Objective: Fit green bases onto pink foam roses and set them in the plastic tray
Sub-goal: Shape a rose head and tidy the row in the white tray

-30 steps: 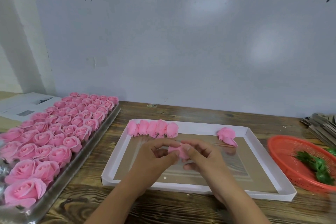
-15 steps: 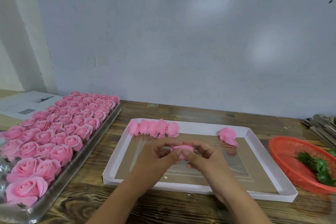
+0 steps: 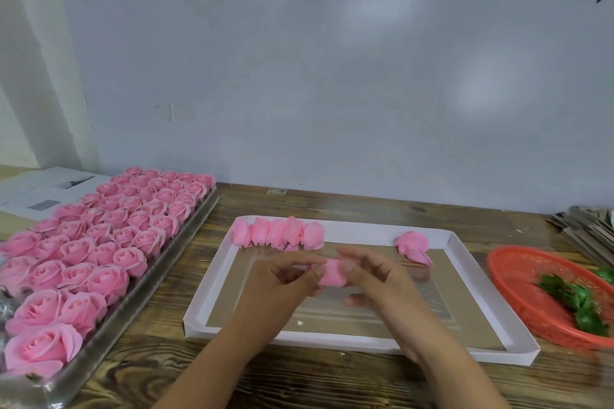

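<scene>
Pink foam rose (image 3: 332, 273) sits pinched between both hands over the white plastic tray (image 3: 491, 354), long axis roughly left-right. Left hand (image 3: 285, 279) grip: thumb and fingers narrow on its left end; right hand (image 3: 372, 276) grip closed on the right end. Green base can't be seen on it. Row of finished roses (image 3: 277, 236) lies just beyond, along the tray's far edge; green bases (image 3: 574, 300) in the red basket (image 3: 518, 279) on the bench (image 3: 153, 359), nearer the right hand.
</scene>
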